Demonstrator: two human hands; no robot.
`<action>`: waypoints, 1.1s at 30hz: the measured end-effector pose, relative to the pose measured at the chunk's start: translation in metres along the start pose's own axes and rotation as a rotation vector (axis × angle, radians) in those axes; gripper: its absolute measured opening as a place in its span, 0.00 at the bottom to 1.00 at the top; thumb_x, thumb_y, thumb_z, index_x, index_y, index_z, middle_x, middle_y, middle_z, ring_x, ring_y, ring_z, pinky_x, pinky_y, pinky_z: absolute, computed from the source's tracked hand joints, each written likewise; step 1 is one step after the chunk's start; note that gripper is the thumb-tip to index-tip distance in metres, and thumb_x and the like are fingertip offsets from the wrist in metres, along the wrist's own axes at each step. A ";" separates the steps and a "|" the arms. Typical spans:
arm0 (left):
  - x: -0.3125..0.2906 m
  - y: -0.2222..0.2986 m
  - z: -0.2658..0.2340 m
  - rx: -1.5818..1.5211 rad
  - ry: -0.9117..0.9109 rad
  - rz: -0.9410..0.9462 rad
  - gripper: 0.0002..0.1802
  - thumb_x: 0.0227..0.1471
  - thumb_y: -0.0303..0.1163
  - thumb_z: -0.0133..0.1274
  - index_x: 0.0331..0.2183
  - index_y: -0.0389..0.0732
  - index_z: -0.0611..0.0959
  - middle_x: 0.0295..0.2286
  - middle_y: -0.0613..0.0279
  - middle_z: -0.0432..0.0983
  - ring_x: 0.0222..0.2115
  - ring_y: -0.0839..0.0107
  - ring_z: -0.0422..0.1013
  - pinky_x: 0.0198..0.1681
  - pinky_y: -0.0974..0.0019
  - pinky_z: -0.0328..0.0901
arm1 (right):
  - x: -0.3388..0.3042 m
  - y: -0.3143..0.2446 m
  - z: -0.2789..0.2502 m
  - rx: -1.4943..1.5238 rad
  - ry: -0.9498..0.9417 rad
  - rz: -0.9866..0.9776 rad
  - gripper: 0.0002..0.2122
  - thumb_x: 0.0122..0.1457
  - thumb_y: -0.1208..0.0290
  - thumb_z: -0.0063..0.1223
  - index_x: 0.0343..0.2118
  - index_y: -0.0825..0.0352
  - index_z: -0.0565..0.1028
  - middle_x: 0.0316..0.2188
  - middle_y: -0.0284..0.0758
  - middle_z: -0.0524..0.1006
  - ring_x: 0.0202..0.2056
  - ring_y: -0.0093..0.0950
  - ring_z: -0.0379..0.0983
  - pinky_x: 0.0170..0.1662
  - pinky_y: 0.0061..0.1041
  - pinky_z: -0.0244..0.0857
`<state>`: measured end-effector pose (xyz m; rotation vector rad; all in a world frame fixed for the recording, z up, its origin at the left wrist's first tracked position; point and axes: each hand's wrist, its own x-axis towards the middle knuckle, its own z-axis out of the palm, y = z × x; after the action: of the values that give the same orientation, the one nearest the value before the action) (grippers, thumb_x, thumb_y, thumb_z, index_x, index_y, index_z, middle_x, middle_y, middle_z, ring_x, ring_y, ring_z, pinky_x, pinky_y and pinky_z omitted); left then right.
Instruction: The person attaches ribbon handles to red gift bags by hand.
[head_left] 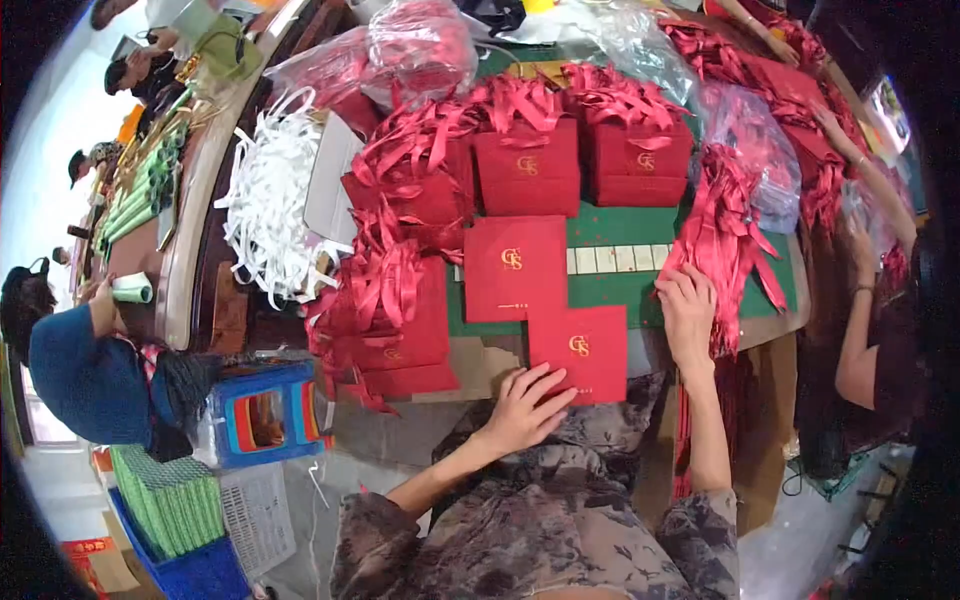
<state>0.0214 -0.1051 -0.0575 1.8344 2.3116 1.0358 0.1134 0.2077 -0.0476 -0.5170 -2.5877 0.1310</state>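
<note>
Flat on the near edge of the table lies a red paper bag (590, 345) with a gold emblem. My left hand (528, 408) rests on its lower left corner, fingers spread over the paper. Another flat red bag (513, 290) lies just beyond, partly overlapped by the first. To the right, a long bundle of red ribbons (722, 230) is spread on the green mat. My right hand (688, 310) is at the left side of that bundle, fingers bent and closed on ribbon; the fingertips are partly hidden.
Red bags with ribbon handles stand in stacks behind (528, 175) and at left (395, 345). A box of white ribbons (270, 190) is at far left. Pale cards (618, 259) line the green mat (650, 225). Co-workers' arms (865, 260) are at right; blue stools (262, 415) at left.
</note>
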 end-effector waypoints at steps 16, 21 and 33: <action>0.118 -0.007 0.001 0.180 -0.036 -0.253 0.33 0.43 0.44 0.67 0.50 0.41 0.79 0.46 0.57 0.71 0.48 0.56 0.64 0.51 0.51 0.56 | -0.022 -0.055 -0.033 0.381 0.039 0.098 0.11 0.48 0.80 0.61 0.36 0.63 0.78 0.34 0.34 0.78 0.42 0.35 0.75 0.52 0.38 0.63; 0.119 -0.008 0.003 0.166 -0.006 -0.238 0.29 0.41 0.43 0.68 0.46 0.43 0.81 0.42 0.60 0.72 0.46 0.58 0.64 0.50 0.52 0.56 | -0.024 -0.068 -0.030 0.437 0.014 0.118 0.09 0.50 0.77 0.63 0.34 0.63 0.78 0.32 0.33 0.78 0.39 0.35 0.73 0.50 0.37 0.62; 0.129 0.002 -0.009 0.010 -0.003 -0.270 0.20 0.40 0.34 0.68 0.38 0.45 0.80 0.35 0.63 0.78 0.40 0.60 0.68 0.47 0.55 0.56 | -0.015 -0.096 -0.026 0.596 0.012 0.275 0.06 0.52 0.74 0.63 0.33 0.64 0.79 0.30 0.34 0.78 0.35 0.37 0.74 0.39 0.34 0.66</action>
<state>-0.0203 0.0039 -0.0007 1.4688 2.4760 0.9828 0.1065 0.1134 -0.0138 -0.6289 -2.2887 0.9497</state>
